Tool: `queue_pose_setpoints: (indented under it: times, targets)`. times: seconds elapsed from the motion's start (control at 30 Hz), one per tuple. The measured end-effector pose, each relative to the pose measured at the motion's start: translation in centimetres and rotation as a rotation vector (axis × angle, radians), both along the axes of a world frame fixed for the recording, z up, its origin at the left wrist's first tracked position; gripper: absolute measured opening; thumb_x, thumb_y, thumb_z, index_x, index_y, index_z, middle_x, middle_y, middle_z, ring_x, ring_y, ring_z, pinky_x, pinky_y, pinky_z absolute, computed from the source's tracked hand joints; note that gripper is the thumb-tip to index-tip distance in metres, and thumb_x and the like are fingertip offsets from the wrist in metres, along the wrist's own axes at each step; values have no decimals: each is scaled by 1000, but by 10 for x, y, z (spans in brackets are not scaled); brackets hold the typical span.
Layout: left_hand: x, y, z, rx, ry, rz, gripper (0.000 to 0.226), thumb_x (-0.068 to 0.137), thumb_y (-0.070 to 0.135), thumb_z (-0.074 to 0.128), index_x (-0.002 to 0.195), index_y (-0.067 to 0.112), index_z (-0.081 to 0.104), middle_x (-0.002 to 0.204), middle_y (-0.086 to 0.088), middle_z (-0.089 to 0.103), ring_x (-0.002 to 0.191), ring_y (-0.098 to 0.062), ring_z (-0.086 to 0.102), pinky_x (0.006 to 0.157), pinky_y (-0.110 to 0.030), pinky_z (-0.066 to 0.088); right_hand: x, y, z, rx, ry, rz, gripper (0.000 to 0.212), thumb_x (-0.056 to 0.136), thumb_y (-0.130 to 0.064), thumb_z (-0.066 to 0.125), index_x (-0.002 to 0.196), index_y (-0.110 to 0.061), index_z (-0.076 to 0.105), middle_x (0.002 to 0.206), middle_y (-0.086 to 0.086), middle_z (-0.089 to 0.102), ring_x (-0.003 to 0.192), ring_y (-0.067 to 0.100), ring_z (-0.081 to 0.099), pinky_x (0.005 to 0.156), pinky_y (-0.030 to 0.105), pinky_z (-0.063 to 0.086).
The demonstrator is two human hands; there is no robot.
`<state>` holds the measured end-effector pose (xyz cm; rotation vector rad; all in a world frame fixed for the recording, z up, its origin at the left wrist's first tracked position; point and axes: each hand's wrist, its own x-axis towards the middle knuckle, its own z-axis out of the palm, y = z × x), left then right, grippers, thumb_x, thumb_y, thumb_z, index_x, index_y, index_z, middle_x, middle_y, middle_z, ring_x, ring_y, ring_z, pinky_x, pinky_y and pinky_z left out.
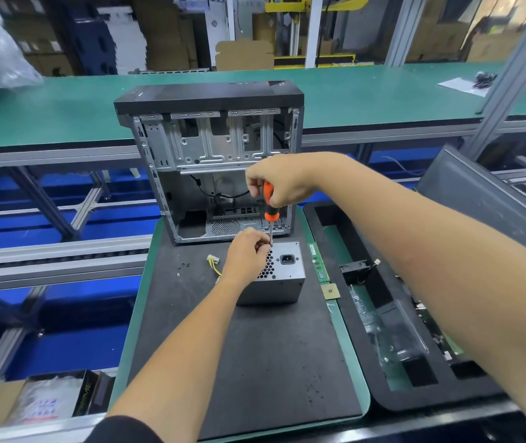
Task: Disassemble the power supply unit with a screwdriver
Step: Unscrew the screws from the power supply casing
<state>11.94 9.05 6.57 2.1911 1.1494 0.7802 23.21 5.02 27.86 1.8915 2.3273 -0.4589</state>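
Here the power supply unit (282, 276) sits under both hands (247, 255).

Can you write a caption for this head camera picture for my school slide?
Right hand holds an orange screwdriver upright over a power supply unit; left hand steadies its tip.

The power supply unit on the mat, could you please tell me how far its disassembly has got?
Done: the power supply unit lies out of the open computer case, and a few loose screws lie on the black mat.
In hand: the right hand grips the screwdriver, tip at the unit's top edge, where the left hand steadies it.
Left: the unit's cover looks closed, so opening it remains.
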Motion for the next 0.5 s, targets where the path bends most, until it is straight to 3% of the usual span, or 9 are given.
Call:
queue_pose_setpoints:
  times: [0.07, 0.13, 0.2, 0.27, 0.33, 0.43, 0.5]
  targets:
    - [0, 0, -1, 13, 6, 3, 10, 88, 11, 60, 88, 17, 68, 89, 2, 59, 81, -11, 53, 73, -20, 39, -1, -1, -2, 20, 14, -25, 12, 83, -12, 58, 94, -15, 54, 86, -1, 57, 73, 17, 57, 59, 29, 45]
    - [0, 1, -2, 16, 5, 1, 10, 88, 11, 60, 87, 17, 67, 89, 2, 59, 81, -10, 52, 74, -20, 40, -3, -1, -2, 40, -96, -103, 25, 95, -33, 49, 93, -8, 49, 76, 3, 53, 59, 20, 59, 53, 31, 45]
    - [0, 0, -2, 25, 6, 1, 10, 88, 10, 60, 87, 16, 67, 88, 2, 58, 81, -11, 52, 75, -22, 42, -10, -1, -5, 97, -269, -112, 20, 103, -25, 33, 95, -9, 43, 69, 3, 39, 53, 16, 43, 46, 29, 30]
    - [0, 1, -2, 34, 17, 3, 9, 88, 11, 60, 88, 16, 67, 88, 3, 57, 81, -11, 52, 74, -22, 42, -11, 1, -7, 113, -337, -66, 24, 102, -16, 34, 90, -2, 50, 68, 6, 43, 60, 22, 48, 49, 31, 34]
    - [0, 1, -2, 37, 15, 5, 9, 88, 11, 59, 88, 16, 67, 88, 3, 57, 82, -11, 52, 74, -22, 42, -7, 4, -6, 81, -289, 0, 29, 99, -24, 44, 82, -3, 55, 74, 11, 60, 75, 31, 62, 62, 38, 49]
    - [0, 1, -2, 28, 14, 0, 10, 88, 11, 59, 87, 17, 67, 88, 3, 58, 83, -12, 52, 76, -24, 44, 3, 5, -2, 83, -161, 78, 15, 89, -21, 63, 98, -10, 58, 93, 2, 62, 84, 23, 55, 69, 36, 44]
    - [0, 1, -1, 21, 18, -1, 10, 88, 11, 59, 86, 17, 66, 89, 2, 58, 85, -14, 53, 78, -26, 45, 5, 1, 0, 76, -70, 111, 23, 81, -8, 68, 97, -16, 53, 93, -2, 56, 82, 18, 49, 66, 33, 42]
